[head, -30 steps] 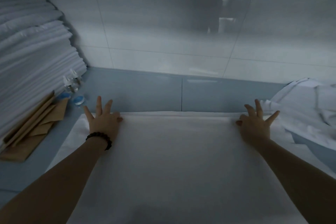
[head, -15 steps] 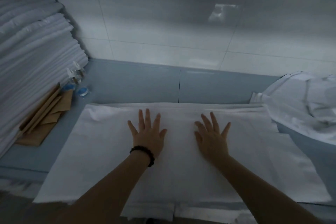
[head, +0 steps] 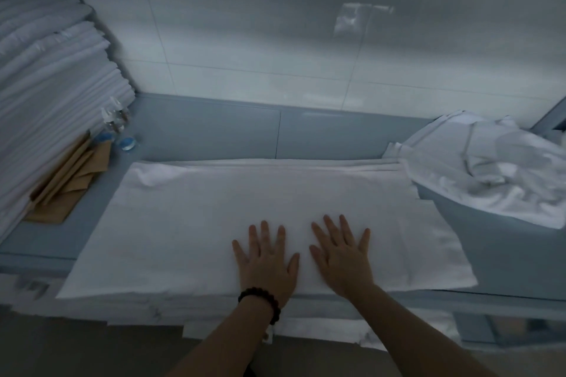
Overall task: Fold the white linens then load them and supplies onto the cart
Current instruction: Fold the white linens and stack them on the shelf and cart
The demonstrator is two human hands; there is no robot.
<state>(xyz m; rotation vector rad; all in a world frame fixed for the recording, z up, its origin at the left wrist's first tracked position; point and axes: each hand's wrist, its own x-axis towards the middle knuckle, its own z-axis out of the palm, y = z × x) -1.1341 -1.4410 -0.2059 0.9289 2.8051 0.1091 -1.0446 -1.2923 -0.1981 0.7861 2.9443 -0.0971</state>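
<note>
— Where was the white linen (head: 183, 223)?

— Spread flat on the blue-grey table (head: 208, 131). Its far edge ran along near the tiled wall (head: 245, 40) and its near edge reached the front of the table. More white layers showed under that near edge.

— And the hands?

— Both lay palm down on the linen, close to its near edge. The left hand (head: 265, 263) and the right hand (head: 340, 260) sat side by side, near each other but apart. Their fingers were straight and spread, pressing on the cloth and gripping nothing. The left wrist wore a dark bead bracelet (head: 263, 300).

— Anything else on the table?

— At the left stood a tall stack of folded linens (head: 46, 86). Some brown paper bags (head: 67, 190) lay against its foot. Just beyond the bags were a few small clear bottles (head: 115, 119) and a blue cap (head: 127, 142). They were too small for me to say more.

— What about the right side?

— A crumpled heap of white cloth (head: 490, 180) lay there. Its edge overlapped the far right corner of the spread linen.

— Was the spread linen smooth?

— Mostly. There was one small pucker at its far left corner, and a few long folds ran along the far edge.
</note>
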